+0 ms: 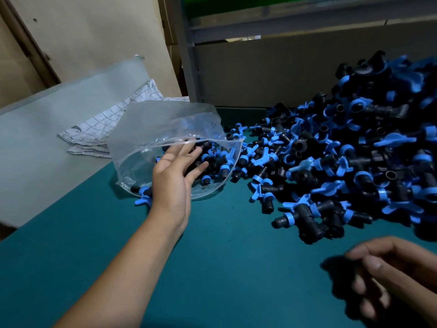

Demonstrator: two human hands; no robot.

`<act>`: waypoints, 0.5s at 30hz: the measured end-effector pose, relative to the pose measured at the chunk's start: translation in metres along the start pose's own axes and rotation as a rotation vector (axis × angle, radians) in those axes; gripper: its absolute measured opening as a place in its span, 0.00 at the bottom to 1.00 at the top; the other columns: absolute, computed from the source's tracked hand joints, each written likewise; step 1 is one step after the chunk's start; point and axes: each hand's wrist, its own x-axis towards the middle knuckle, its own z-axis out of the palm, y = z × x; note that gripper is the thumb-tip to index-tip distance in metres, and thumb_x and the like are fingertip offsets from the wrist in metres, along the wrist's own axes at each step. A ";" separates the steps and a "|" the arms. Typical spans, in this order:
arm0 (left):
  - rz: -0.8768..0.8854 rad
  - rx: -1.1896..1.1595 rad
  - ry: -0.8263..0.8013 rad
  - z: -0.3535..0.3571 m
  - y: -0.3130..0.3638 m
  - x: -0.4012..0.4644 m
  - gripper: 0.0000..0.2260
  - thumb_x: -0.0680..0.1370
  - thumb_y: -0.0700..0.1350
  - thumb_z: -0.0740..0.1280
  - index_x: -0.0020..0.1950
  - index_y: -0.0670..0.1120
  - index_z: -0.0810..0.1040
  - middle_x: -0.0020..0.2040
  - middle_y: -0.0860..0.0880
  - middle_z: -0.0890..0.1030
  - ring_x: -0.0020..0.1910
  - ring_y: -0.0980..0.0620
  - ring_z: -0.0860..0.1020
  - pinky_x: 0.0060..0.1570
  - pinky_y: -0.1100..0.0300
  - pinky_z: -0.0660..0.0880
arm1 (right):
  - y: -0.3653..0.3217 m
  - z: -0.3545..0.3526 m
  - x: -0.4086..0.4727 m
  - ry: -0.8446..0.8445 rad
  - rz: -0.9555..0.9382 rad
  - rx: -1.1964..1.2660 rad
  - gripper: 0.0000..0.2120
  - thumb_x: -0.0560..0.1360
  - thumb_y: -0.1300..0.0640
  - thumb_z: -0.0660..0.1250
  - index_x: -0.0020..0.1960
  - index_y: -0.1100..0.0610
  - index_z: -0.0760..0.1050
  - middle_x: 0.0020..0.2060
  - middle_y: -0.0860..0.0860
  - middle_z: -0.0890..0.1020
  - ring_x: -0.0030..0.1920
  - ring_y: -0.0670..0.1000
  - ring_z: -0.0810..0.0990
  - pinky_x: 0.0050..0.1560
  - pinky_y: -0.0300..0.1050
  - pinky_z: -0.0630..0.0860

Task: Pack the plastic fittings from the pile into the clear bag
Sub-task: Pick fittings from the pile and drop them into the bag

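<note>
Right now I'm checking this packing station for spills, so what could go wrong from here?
The floppy clear plastic bag lies on its side, mouth toward the pile of black-and-blue plastic fittings; the left hand reaches in with straight fingers, so fittings could slide out. One black-and-blue fitting lies at the bag's near edge on the green table and could be missed.
</note>
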 end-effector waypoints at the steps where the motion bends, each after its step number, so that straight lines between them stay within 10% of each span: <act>1: 0.022 0.026 0.007 -0.001 -0.002 0.000 0.13 0.83 0.32 0.61 0.65 0.39 0.77 0.65 0.44 0.83 0.63 0.49 0.83 0.55 0.53 0.83 | 0.001 -0.001 0.000 0.009 -0.011 -0.052 0.34 0.49 0.30 0.86 0.41 0.55 0.87 0.35 0.71 0.82 0.28 0.66 0.82 0.29 0.57 0.80; 15: 0.066 0.606 -0.200 -0.029 -0.011 0.040 0.23 0.78 0.48 0.67 0.73 0.59 0.75 0.76 0.63 0.69 0.64 0.61 0.79 0.47 0.61 0.78 | 0.025 -0.017 -0.003 -0.047 -0.155 -0.161 0.33 0.69 0.34 0.79 0.60 0.59 0.82 0.41 0.65 0.85 0.34 0.69 0.84 0.36 0.49 0.83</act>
